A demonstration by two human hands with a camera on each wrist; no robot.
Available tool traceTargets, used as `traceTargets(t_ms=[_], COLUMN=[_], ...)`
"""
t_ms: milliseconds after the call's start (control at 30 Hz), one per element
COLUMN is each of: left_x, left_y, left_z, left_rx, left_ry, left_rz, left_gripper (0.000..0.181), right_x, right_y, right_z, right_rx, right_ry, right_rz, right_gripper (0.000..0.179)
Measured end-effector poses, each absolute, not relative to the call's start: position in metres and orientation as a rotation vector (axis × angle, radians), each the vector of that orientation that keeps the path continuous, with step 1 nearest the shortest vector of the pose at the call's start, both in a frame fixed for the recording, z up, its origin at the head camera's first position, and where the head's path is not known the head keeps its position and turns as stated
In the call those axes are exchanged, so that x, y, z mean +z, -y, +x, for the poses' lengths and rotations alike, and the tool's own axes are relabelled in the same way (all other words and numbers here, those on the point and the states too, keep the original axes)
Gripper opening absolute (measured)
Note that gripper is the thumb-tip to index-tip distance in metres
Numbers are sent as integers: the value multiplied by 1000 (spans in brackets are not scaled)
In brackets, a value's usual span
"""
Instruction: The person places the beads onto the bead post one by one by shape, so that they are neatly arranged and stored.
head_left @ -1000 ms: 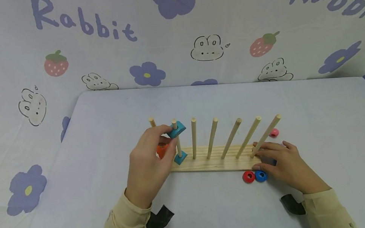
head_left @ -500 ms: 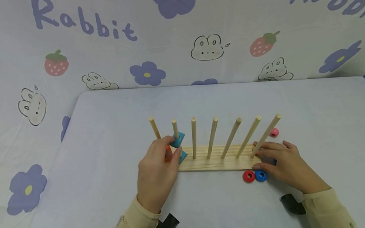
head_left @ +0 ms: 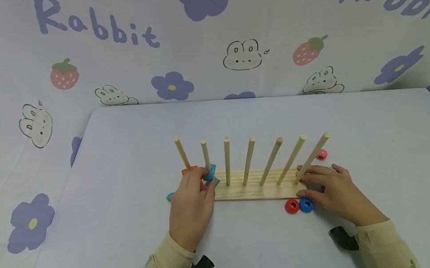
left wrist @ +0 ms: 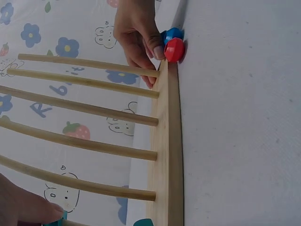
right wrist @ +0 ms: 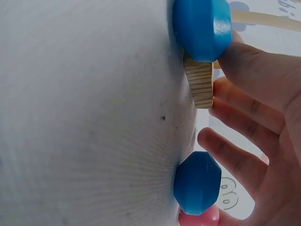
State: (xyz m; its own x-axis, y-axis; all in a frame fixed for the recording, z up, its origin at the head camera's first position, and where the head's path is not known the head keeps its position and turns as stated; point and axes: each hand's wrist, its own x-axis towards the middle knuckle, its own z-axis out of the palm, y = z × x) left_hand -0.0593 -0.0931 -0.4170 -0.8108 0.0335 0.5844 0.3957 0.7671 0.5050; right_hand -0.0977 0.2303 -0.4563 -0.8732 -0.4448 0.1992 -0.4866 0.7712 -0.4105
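In the head view, my left hand pinches a teal bead between thumb and fingers. The bead is threaded on the second wooden peg from the left, low down, just above another teal bead at the foot of that peg. Several upright pegs stand on the wooden peg board. At the board's right end, my right hand grips it, thumb at the near edge and fingers at the far side. An orange bead shows at the leftmost peg, partly hidden by my left hand.
Red and blue beads lie by the board's near right edge. A pink bead lies behind it. Another blue bead sits under my right hand. Something teal peeks out left of my left hand.
My left hand has lowered the teal bead down the second peg, from near the top to just above the lower teal bead. My right hand has stayed at the board's end.
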Motion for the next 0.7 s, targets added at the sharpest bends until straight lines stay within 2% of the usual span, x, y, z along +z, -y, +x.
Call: traceTargets(t_ms=[700], left_x=[-447], left_y=[90], left_z=[-55], left_rx=[-739], left_ry=[2584], left_rz=[-154], left_gripper=[23], right_x=[-454], right_y=[-228], right_z=[-97], right_rx=[691], right_ry=[2896], right_rz=[745], right_gripper=[36])
